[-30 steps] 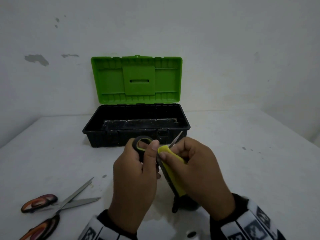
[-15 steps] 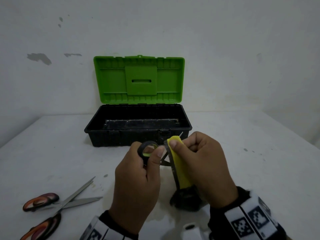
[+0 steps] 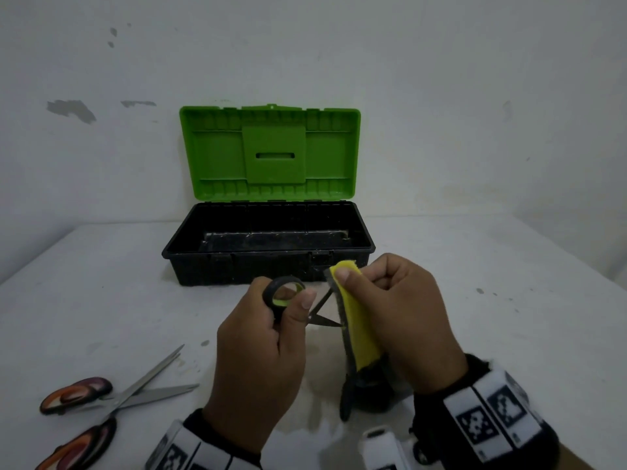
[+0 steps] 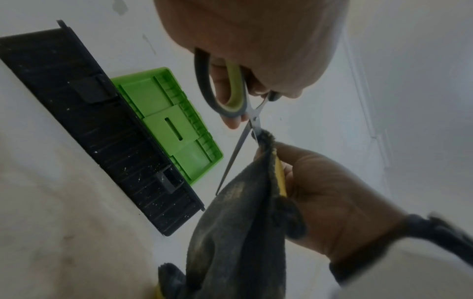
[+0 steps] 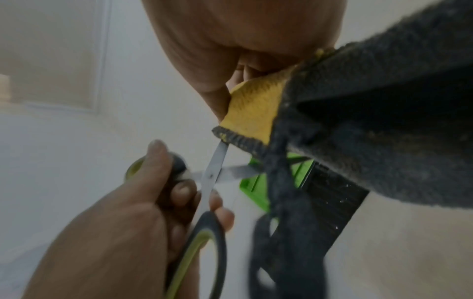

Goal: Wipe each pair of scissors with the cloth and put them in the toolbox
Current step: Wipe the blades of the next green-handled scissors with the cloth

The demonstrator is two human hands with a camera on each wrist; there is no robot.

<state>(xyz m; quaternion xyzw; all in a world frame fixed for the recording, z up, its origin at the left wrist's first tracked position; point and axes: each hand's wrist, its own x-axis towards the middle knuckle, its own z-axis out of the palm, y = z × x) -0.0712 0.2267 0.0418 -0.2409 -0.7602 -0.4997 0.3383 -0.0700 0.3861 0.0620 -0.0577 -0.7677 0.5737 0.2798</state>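
Observation:
My left hand [image 3: 268, 337] grips the black-and-green handles of a pair of scissors [image 3: 283, 295] whose blades stand spread apart. One blade [image 5: 217, 161] runs up into the yellow-and-grey cloth [image 3: 356, 330], which my right hand [image 3: 390, 317] pinches around it. The other blade [image 3: 324, 320] points right, bare. In the left wrist view the scissors [image 4: 230, 91] and the cloth [image 4: 243, 212] hang above the table. The black toolbox [image 3: 268, 269] with its green lid [image 3: 269, 154] raised stands just behind my hands.
Two pairs of orange-handled scissors [image 3: 112, 395] lie with blades crossed on the white table [image 3: 492, 300] at the front left. A white wall rises close behind the toolbox. A small white object [image 3: 376, 442] sits near my right wrist.
The scissor blades have spread apart. My right hand has slid the cloth up and right along one blade, away from the handles, and both hands have risen slightly toward the toolbox.

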